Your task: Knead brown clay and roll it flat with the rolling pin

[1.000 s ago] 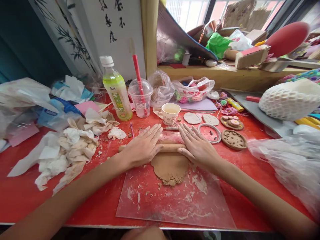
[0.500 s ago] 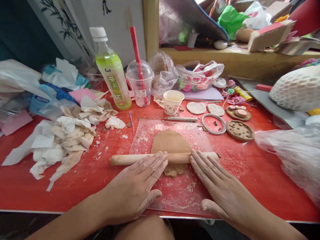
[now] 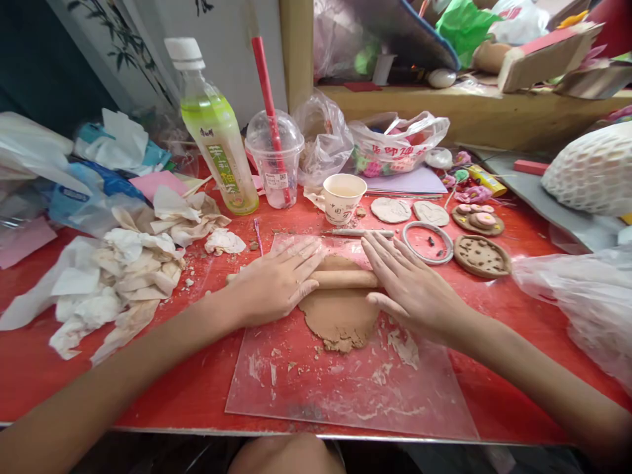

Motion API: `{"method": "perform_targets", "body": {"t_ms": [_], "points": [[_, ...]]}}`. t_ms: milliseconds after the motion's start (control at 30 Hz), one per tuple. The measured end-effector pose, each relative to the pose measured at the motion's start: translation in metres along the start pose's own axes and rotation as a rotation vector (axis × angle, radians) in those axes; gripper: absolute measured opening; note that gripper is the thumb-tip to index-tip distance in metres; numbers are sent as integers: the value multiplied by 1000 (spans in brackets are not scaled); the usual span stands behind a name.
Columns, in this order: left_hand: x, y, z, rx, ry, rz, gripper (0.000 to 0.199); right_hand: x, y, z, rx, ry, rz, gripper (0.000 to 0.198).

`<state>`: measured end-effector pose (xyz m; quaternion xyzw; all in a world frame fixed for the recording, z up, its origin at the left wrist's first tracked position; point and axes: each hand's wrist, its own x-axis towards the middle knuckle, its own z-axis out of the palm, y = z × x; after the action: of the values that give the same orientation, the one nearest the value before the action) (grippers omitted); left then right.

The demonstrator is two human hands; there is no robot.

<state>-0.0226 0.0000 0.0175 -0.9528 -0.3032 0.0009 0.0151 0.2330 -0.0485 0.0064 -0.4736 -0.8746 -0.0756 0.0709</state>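
A wooden rolling pin [image 3: 345, 280] lies across a flat slab of brown clay [image 3: 340, 319], whose near edge is cracked and ragged. Flat on the pin's left part rests my left hand [image 3: 279, 280], fingers stretched out and pointing away from me. My right hand [image 3: 407, 280] lies over the pin's right end in the same way, its thumb reaching inward. Both palms hide much of the pin. Beneath the clay is a clear sheet [image 3: 345, 395] smeared with dried clay bits.
Crumpled tissues [image 3: 118, 283] cover the left side. Behind the sheet stand a paper cup [image 3: 344, 201], a plastic cup [image 3: 276, 161] with a red straw and a drink bottle [image 3: 217, 138]. Decorated clay discs [image 3: 481, 257], a ring [image 3: 406, 253] and a plastic bag [image 3: 582, 309] are at the right.
Both hands have pushed the rolling pin away from me, from the clay's near part toward its far edge. More of the near clay and the sheet now shows.
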Motion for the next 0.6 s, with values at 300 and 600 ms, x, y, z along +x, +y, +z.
{"method": "perform_targets", "body": {"t_ms": [300,600], "points": [[21,-22,1,24,26,-63,56,26,16,3,66,-13,61,75],[-36,32,-2,4,104,0,51,-39,-22,-4,-16,10,-79,93]]}}
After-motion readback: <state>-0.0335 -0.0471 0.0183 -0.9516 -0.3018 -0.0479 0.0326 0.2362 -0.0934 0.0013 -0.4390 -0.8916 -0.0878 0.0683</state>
